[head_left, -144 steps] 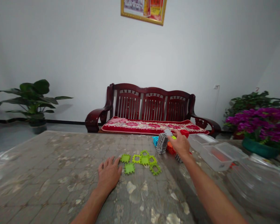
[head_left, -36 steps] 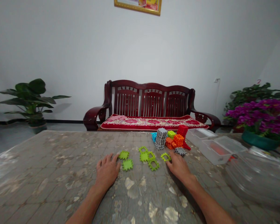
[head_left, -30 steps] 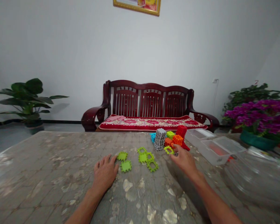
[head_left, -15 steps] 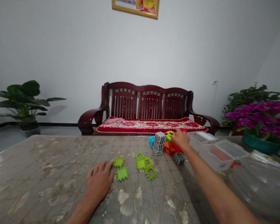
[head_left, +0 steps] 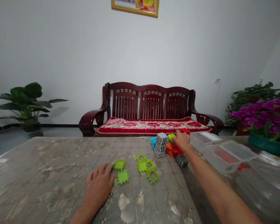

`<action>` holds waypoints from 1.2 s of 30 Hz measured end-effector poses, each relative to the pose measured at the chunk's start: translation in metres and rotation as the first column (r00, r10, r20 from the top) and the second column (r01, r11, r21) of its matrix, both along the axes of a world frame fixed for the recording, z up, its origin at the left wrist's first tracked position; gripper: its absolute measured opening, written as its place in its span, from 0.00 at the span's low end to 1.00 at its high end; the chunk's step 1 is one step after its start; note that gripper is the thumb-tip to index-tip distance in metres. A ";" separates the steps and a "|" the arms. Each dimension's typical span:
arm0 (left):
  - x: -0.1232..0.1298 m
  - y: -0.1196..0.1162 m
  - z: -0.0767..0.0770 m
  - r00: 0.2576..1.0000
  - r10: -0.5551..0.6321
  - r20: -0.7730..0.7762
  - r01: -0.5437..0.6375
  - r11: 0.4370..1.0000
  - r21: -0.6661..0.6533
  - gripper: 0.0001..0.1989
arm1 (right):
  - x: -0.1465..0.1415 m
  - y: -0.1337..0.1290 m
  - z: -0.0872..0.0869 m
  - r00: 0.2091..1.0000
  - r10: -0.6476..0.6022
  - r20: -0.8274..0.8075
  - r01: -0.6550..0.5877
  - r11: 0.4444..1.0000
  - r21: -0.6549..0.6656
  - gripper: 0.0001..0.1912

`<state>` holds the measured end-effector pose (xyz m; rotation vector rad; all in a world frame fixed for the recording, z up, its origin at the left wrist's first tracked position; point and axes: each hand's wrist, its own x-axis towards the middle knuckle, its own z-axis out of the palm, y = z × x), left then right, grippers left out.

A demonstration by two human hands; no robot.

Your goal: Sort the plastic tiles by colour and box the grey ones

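Observation:
My left hand (head_left: 100, 183) lies flat on the table with its fingers spread. Its fingertips are beside two solid lime-green square interlocking tiles (head_left: 123, 177), one behind the other. To the right of these is a loose group of green tiles (head_left: 142, 166), some solid and some open frames. My right hand (head_left: 182, 139) reaches to the far side, closed at a green interlocking tile (head_left: 171, 138); part of its fingers is hidden. Near it stand a tall stack of grey tiles (head_left: 161, 145), blue tiles (head_left: 153, 142), orange-red tiles (head_left: 172, 150) and dark grey tiles (head_left: 181, 160).
Clear plastic boxes (head_left: 221, 159) stand at the right, with red pieces showing inside one. A transparent container (head_left: 263, 183) sits nearer on that side. Purple flowers in a green pot (head_left: 268, 144) are behind it. A wooden bench (head_left: 151, 102) stands beyond the table.
My right hand stays at the far pile, and the green tile by its fingers now shows at a different angle. My left hand keeps its place. The view has shifted slightly.

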<state>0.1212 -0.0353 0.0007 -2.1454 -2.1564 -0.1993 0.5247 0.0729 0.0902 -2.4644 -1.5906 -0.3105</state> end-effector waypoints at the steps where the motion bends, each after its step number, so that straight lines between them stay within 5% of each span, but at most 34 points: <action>1: 0.000 0.000 0.000 1.000 -0.001 0.000 0.001 1.000 -0.001 0.24 | 0.000 0.000 0.000 1.000 -0.004 0.001 0.004 1.000 -0.004 0.25; 7: -0.001 0.001 0.000 1.000 -0.003 -0.008 0.003 1.000 -0.010 0.24 | -0.004 -0.004 0.004 1.000 -0.001 -0.010 0.001 1.000 0.004 0.23; 12: 0.000 -0.001 0.000 1.000 -0.014 -0.007 0.014 1.000 0.010 0.24 | -0.019 -0.032 0.004 0.989 0.097 -0.112 -0.059 0.952 0.300 0.20; 15: 0.001 -0.002 0.002 1.000 -0.015 0.007 0.015 1.000 0.015 0.24 | -0.043 -0.062 -0.008 0.923 0.286 -0.258 -0.160 0.895 0.417 0.17; 19: 0.002 -0.005 0.006 1.000 -0.015 0.025 0.014 1.000 0.010 0.24 | -0.085 -0.094 -0.038 0.748 0.504 -0.432 -0.441 0.864 0.244 0.15; 23: 0.003 -0.006 0.009 0.999 -0.016 0.038 0.015 1.000 0.011 0.24 | -0.115 -0.096 -0.058 0.786 0.513 -0.346 -0.522 0.850 0.074 0.20; 28: 0.003 -0.007 0.010 0.998 -0.014 0.065 0.014 1.000 0.009 0.24 | -0.127 -0.079 -0.055 0.836 0.456 -0.306 -0.511 0.850 -0.130 0.19; 36: 0.004 -0.007 0.009 0.998 -0.013 0.065 0.012 1.000 0.011 0.24 | -0.130 -0.073 -0.055 0.804 0.415 -0.425 -0.462 0.887 -0.007 0.17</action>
